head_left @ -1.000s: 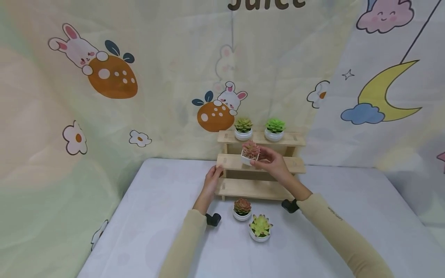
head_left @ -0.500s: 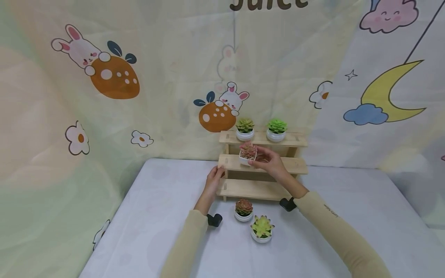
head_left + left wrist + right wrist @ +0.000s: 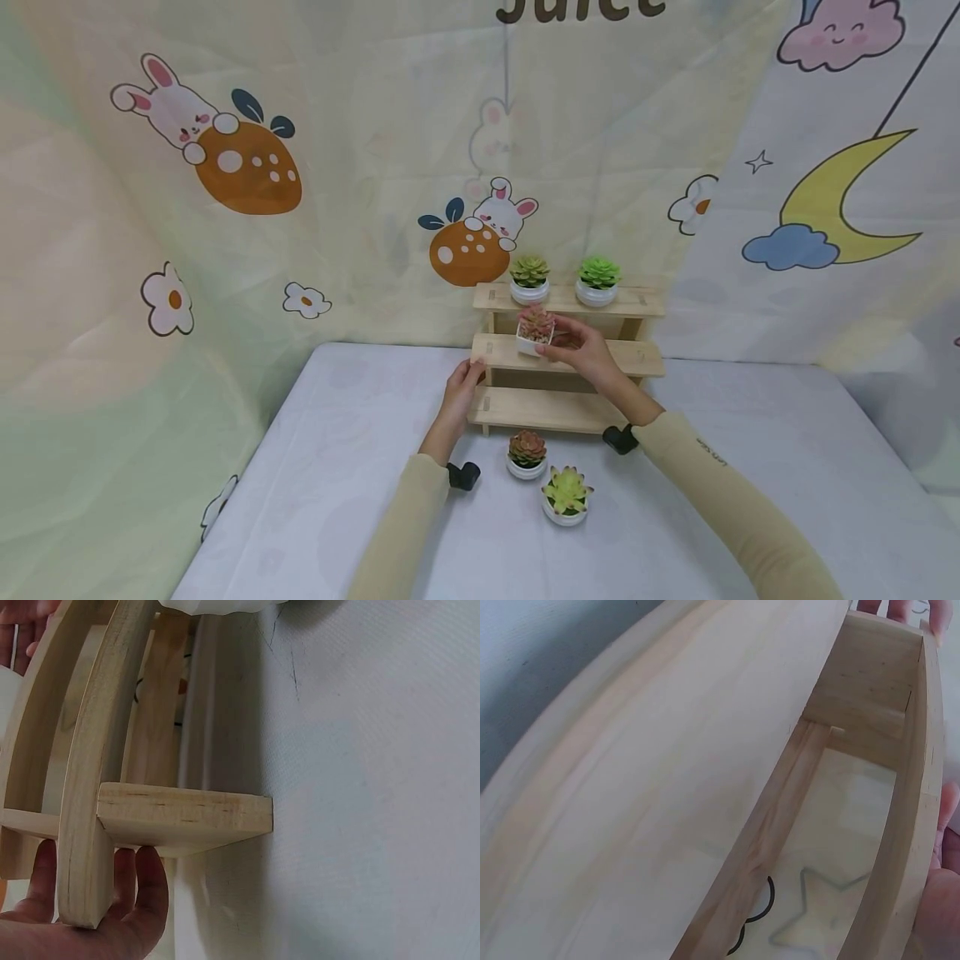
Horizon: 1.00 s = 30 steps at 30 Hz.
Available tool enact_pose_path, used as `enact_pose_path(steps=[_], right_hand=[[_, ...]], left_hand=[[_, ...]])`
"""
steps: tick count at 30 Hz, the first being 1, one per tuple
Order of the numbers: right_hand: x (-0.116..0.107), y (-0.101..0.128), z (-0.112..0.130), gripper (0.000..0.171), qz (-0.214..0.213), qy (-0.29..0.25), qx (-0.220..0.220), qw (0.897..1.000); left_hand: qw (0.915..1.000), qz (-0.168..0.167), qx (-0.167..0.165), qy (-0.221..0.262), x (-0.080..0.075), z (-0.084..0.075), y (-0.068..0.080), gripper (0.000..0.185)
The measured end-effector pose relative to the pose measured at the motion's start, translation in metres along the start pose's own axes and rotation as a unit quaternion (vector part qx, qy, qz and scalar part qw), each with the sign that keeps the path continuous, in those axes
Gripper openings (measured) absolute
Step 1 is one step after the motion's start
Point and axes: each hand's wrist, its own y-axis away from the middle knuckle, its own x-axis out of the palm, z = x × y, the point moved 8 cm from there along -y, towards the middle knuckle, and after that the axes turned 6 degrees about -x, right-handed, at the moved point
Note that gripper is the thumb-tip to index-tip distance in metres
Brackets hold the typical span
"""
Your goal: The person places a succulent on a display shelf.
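A pink succulent in a white square pot point(image 3: 534, 333) is at the left part of the middle shelf of a three-tier wooden stand point(image 3: 551, 408). My right hand point(image 3: 588, 357) pinches that pot from its right side, thumb in front. With my left hand point(image 3: 456, 396) I grip the left end of the middle shelf. The left wrist view has the fingers of the left hand point(image 3: 146, 892) around the shelf's end, on both faces of the board. In the right wrist view the right hand point(image 3: 939, 904) shows only partly at the edge, and the pot is out of sight.
Two green succulents in round white pots, a duller one point(image 3: 529, 279) and a bright one point(image 3: 597, 281), stand on the top shelf. In front of the stand, a reddish-brown succulent point(image 3: 527, 454) and a yellow-green one point(image 3: 567, 495) sit on the white-covered table point(image 3: 360, 500). A printed curtain point(image 3: 360, 167) hangs behind.
The pink succulent has shifted slightly left along the middle shelf in my right hand, and its pot sits straighter. My left hand keeps its grip on the stand.
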Motion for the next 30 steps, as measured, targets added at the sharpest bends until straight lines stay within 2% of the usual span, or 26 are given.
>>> enact_pose_path(steps=[3,6,10,13,23,30], right_hand=[[0.0,-0.001,0.0,0.065,0.001,0.002,0.0,1.0],[0.001,-0.001,0.0,0.064,0.001,0.003,-0.002,1.0],[0.001,0.0,0.001,0.064,0.005,0.003,-0.003,1.0],[0.002,-0.001,0.002,0.065,0.009,0.006,-0.003,1.0],[0.002,0.0,0.003,0.065,0.011,0.017,0.001,1.0],[0.003,0.0,-0.001,0.07,0.033,0.027,0.009,0.999]], left_hand=[[1.0,0.005,-0.001,0.005,0.0,0.0,-0.001,0.053],[0.9999,0.011,0.0,0.0,0.001,-0.012,0.01,0.051],[1.0,0.002,0.001,-0.005,0.002,-0.011,0.011,0.052],[1.0,-0.007,0.003,-0.003,0.0,0.0,0.0,0.054],[1.0,-0.007,0.001,-0.001,0.0,0.0,0.0,0.055],[0.9999,-0.012,-0.006,-0.004,0.0,0.001,0.0,0.056]])
